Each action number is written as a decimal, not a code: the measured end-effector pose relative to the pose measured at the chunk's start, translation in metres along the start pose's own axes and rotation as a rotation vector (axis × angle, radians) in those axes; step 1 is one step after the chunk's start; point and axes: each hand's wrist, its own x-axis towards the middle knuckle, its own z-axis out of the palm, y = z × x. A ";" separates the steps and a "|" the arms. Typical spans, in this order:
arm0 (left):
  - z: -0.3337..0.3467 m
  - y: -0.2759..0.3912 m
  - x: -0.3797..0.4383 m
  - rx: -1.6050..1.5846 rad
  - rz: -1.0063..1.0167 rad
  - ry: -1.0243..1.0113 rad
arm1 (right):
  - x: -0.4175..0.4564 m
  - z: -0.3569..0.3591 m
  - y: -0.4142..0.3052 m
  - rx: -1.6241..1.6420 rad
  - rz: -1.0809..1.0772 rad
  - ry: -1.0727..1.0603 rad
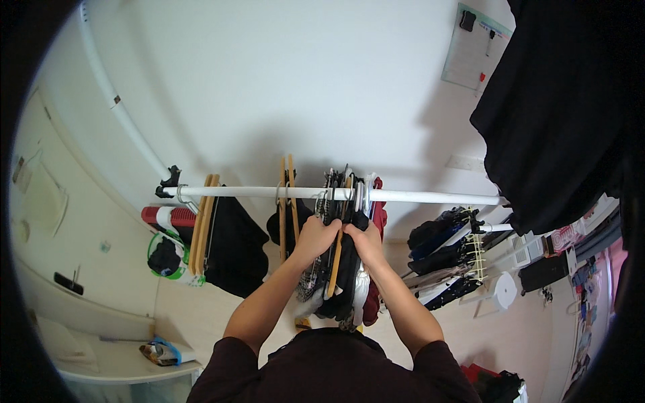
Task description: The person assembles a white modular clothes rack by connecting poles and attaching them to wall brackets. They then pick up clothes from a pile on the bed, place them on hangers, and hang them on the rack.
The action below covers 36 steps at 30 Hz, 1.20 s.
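A white clothes rail runs across the view, with garments on hangers. Just below it, my left hand and my right hand almost meet at a dense group of clothes, both gripping around dark fabric. A wooden hanger shows between them. Red cloth hangs at the right of this group. To the left are two more wooden hangers; farther left, another wooden pair hangs beside a black garment. Which layers my fingers hold is hard to see.
Black cloth hangs large at the upper right. A lower rack of clothes and a white stool stand to the right. At the left are a green-rimmed basket and a cabinet bearing a bag.
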 end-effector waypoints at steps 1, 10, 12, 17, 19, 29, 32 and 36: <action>0.001 0.000 0.003 0.027 0.006 0.008 | 0.004 -0.002 0.007 -0.012 -0.005 0.001; 0.005 -0.006 0.019 0.083 -0.006 -0.003 | 0.002 -0.014 0.005 -0.392 -0.099 0.155; 0.003 0.000 0.017 0.056 0.044 -0.027 | -0.003 -0.016 -0.007 -0.469 -0.063 0.149; 0.002 -0.010 0.020 0.050 0.113 -0.032 | -0.005 -0.026 -0.015 -0.557 -0.059 0.079; -0.008 0.021 0.007 0.119 0.002 -0.125 | -0.006 -0.036 -0.012 -0.530 -0.095 0.055; -0.001 0.001 -0.002 0.030 0.201 -0.009 | -0.007 -0.049 -0.005 -0.430 -0.171 -0.048; -0.005 0.011 -0.006 0.099 0.054 -0.062 | -0.002 -0.053 0.002 -0.405 -0.185 -0.032; -0.010 -0.011 -0.005 -0.206 0.001 -0.097 | -0.001 -0.052 0.002 -0.406 -0.177 -0.052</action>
